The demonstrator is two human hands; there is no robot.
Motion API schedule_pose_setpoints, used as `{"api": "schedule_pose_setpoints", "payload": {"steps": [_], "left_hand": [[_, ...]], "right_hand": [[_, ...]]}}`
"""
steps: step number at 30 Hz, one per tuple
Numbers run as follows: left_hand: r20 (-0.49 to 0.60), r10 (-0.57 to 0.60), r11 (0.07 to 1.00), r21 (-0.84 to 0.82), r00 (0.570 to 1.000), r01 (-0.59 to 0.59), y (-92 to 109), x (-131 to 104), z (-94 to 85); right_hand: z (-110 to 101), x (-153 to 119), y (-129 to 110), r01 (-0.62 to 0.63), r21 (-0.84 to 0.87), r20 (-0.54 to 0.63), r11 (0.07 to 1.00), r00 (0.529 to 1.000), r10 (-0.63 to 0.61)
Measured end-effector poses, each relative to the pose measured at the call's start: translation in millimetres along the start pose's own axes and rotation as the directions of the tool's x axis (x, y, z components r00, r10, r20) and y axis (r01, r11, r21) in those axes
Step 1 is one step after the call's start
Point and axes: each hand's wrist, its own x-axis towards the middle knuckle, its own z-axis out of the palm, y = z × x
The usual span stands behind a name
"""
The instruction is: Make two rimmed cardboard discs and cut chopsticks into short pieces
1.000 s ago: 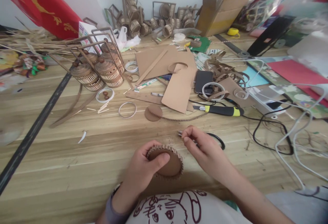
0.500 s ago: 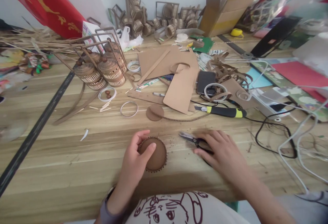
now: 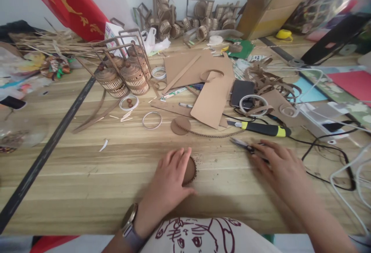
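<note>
On the near middle of the wooden table, I see a toothed cardboard disc lying beneath the person's left hand. The palm and fingers cover its left part, and only the right part shows, out past the index finger. That hand is spread, thumb well apart from the fingers; from here I can't tell whether it presses on the rim. Well to the right, the right hand rests on the handles of the scissors, whose blades point to the far left. Its fingers curve over the handles, but how tightly they hold, if at all, I can't tell.

Counting around them: 1 toothed disc, 1 pair of scissors, and 1 box cutter with a black and yellow handle, just far of the scissors. Farther off than the left hand lies 1 smaller plain disc, with 1 corrugated strip lying partly on it and running right towards the cutter. To its left are 1 thin white ring and another ring with 2 brown beads inside. On the far left I count 4 lidded baskets; on the far right stand 1 cardboard box and 1 yellow tape measure
</note>
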Motion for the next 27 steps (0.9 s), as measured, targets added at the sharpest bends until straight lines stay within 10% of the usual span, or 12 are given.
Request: {"api": "schedule_pose_setpoints", "payload": {"steps": [9, 16, 22, 27], "left_hand": [[-0.222, -0.021, 1.0, -0.012, 0.975, 0.019, 5, -3, -25.1], [-0.311, -0.032, 0.997, 0.058, 0.95, 0.053, 5, -13, -31.8], [-0.25, 0.067, 0.986, 0.168, 0.966, -0.025, -10, -12, -18.1], [-0.104, 0.138, 0.96, 0.259, 0.985, -0.107, -3, 3, -4.1]], "right_hand": [[-2, 1, -74, 0.292, 0.23, -0.065, 0.929, 0.957, -0.284], [42, -5, -123, 0.671, 0.317, 0.139, 0.67, 0.666, -0.733], [15, -20, -36, 0.315, -0.158, -0.025, 0.936, 0.946, -0.323], [-25, -27, -11, 0.093, 0.03, -0.213, 0.995, 0.973, -0.084]]}}
